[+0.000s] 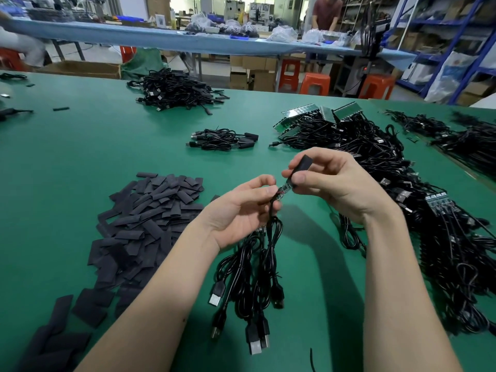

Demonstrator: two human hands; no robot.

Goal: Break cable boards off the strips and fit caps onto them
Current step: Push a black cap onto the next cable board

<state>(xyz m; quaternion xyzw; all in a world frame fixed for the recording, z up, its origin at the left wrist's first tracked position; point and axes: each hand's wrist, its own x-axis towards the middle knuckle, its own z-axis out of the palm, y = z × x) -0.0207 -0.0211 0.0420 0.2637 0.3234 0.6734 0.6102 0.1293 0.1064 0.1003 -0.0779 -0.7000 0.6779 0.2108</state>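
Head view over a green worktable (80,146) caught a worker midway through capping a cable board. At the near left lay a loose heap of flat black caps (150,210), within easy reach for the next pick. Just right of it, the left hand (241,210) was curled around a bunch of black cables (257,267), pinching one lead close behind its small green board (284,187), while the USB plugs (255,342) hung down toward the near edge. The right hand (330,183) pinched a single black cap (301,167) between thumb and fingers, its open mouth meeting the board's far end; the board's near part still showed bare. The two hands stood close together, joined only through cap and board. To finish the fit cleanly, the cap would likely need to be kept in line with the board and slid straight on, with the left pinch held near the solder joints so the thin wires took no bending. Farther back, a small bundle of capped cables (222,139) lay at centre, and a larger pile of cables (177,89) sat at the far side. At the right sprawled a mass of uncapped cables with board strips (303,114) still unbroken at its far end.
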